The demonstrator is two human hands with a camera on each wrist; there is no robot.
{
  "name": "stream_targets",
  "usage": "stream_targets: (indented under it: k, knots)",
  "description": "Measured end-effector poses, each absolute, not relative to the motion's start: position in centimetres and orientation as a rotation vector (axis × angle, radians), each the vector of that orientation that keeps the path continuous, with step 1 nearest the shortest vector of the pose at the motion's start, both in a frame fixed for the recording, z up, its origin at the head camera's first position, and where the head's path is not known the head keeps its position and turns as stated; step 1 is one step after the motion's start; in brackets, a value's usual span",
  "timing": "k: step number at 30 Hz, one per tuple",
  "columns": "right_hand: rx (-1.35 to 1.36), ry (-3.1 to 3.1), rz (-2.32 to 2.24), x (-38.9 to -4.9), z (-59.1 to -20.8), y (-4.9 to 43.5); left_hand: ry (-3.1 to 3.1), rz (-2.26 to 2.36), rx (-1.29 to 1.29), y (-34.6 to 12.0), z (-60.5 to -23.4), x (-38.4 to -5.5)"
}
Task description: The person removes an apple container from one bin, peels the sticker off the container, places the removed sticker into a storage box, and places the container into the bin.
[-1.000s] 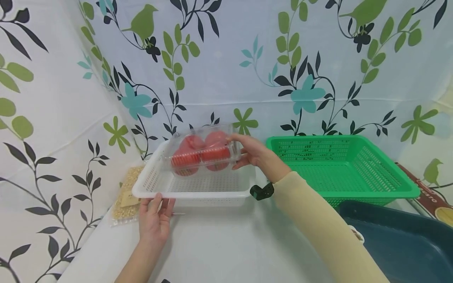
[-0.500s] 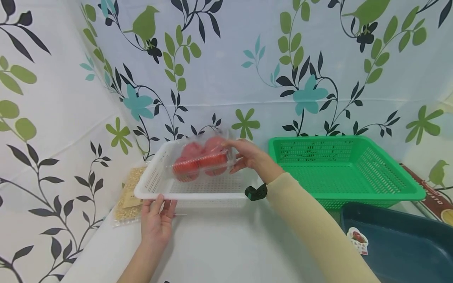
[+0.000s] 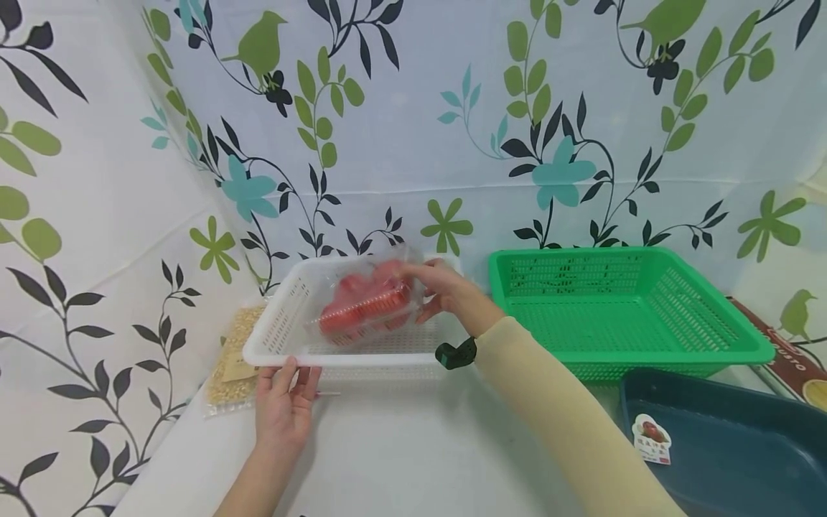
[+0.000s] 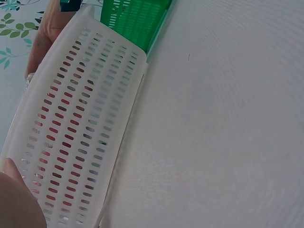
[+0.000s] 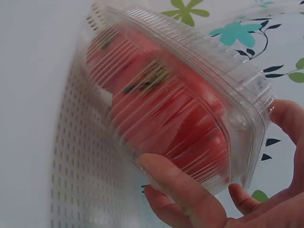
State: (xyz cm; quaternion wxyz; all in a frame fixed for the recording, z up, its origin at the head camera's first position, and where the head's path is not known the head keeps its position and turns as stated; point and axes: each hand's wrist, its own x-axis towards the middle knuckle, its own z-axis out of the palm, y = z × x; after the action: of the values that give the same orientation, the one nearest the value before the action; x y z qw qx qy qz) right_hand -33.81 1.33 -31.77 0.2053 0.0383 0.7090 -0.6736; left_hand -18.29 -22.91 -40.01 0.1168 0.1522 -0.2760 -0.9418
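My right hand (image 3: 449,291) grips one end of a clear plastic clamshell box (image 5: 247,80) of red tomatoes (image 3: 362,298). Green stems show through its ribbed plastic in the right wrist view. The box hangs tilted inside the white perforated basket (image 3: 349,360), its left end lower than the end in my hand. At the basket's front rim, left of its middle, my left hand (image 3: 284,406) holds on with the palm turned up and the thumb at the edge. Red shows through the slots of the basket wall (image 4: 80,118) in the left wrist view.
A green perforated basket (image 3: 581,357) stands right of the white one. In front of it is a dark blue tray (image 3: 730,445) with a tomato label (image 3: 652,438). A bag of pale grains (image 3: 232,384) lies at the left, and a patterned cloth (image 3: 400,108) hangs behind.
My right hand has lowered the box of tomatoes further into the white basket and shifted slightly left. My left hand has stayed at the front rim.
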Motion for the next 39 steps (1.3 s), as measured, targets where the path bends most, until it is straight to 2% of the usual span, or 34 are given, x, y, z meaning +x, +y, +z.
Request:
stream_targets:
  k: [15, 24, 39]
  knots:
    - [0.077, 2.004, -1.754, -33.79, -31.6, 1.06, -0.798, -2.766, 0.424, -22.76, -40.26, -18.3]
    - [0.189, 2.091, -1.728, -33.61, -31.33, 1.28, -0.785, -2.771, 0.442, -22.76, -40.13, -18.26]
    - [0.1, 1.988, -1.68, -34.5, -31.63, 0.98, -0.81, -2.778, 0.447, -22.96, -40.13, -18.35]
